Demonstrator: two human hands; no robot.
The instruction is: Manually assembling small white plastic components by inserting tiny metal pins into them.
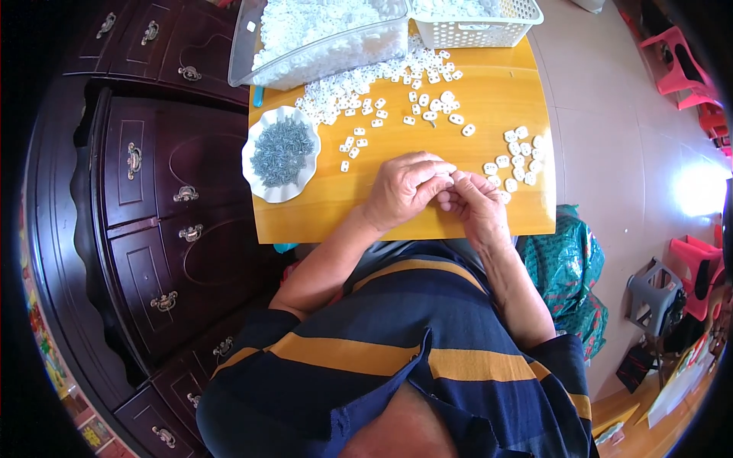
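My left hand (410, 188) and my right hand (479, 203) meet over the near part of the wooden table (321, 221). Both have thumb and fingers pinched together at the same spot; whatever is between the fingertips is too small and covered to make out. Small white plastic pieces with two holes (525, 149) lie in a loose group just right of my right hand. Beyond my left hand are more of these white pieces (353, 143), scattered singly. A white scalloped dish (263, 191) of small grey metal screws or pins (282, 153) stands at the left edge.
A clear plastic bin (243, 65) heaped with white pieces and a white perforated basket (473, 36) stand at the table's far side. Dark wooden cabinets (175, 282) line the left. Green shiny bags (565, 259), a grey stool (654, 296) and red stools (679, 72) are on the right.
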